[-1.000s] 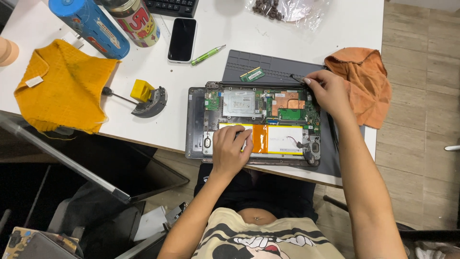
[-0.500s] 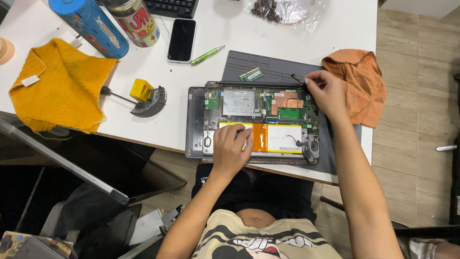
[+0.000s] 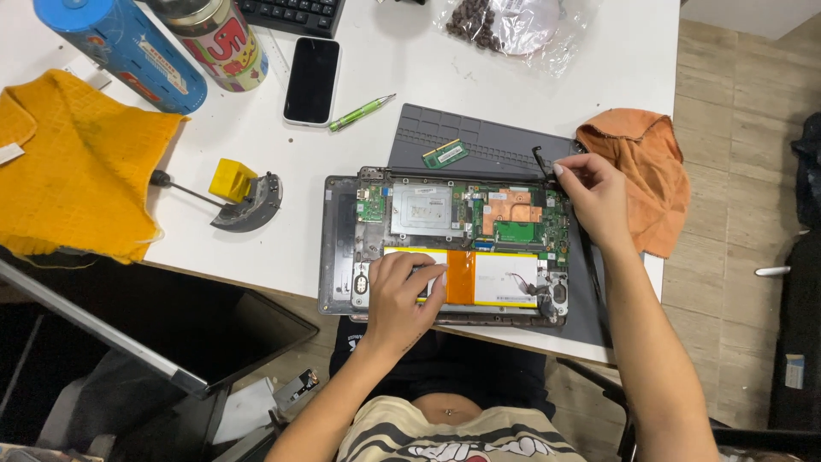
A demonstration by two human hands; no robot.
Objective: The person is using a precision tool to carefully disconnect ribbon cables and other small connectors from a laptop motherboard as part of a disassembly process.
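My left hand [image 3: 400, 295] lies flat on the opened laptop [image 3: 445, 244], palm down over the left end of the yellow-and-orange battery pack [image 3: 483, 278], fingers together and gripping nothing, just pressing the chassis to the grey work mat [image 3: 487, 141]. It sits where it sat a second ago; the laptop has not shifted on the mat.

The change is at my right hand [image 3: 594, 197]. A second ago it lay a little lower, over the top right corner of the board. Now the fingertips have drawn up to the corner's edge and are pinched together on a thin black strip or cable [image 3: 540, 162] that rises from the hinge area. I cannot tell whether it is a tool or a part of the machine, nor whether its lower end is free. From the small lift I judge that the piece is being eased up from that corner while the other hand holds the body down.

Around it, the copper heat plate [image 3: 509, 205] and the green board show bare. A loose memory stick [image 3: 445, 154] lies on the mat above the chassis, apart from it. The orange cloth [image 3: 646, 175] lies just beside my right wrist. The yellow cloth [image 3: 73, 167], the screwdriver [image 3: 184, 188], the phone [image 3: 312, 79] and the green pen [image 3: 362, 112] lie well apart to the left, unmoved.
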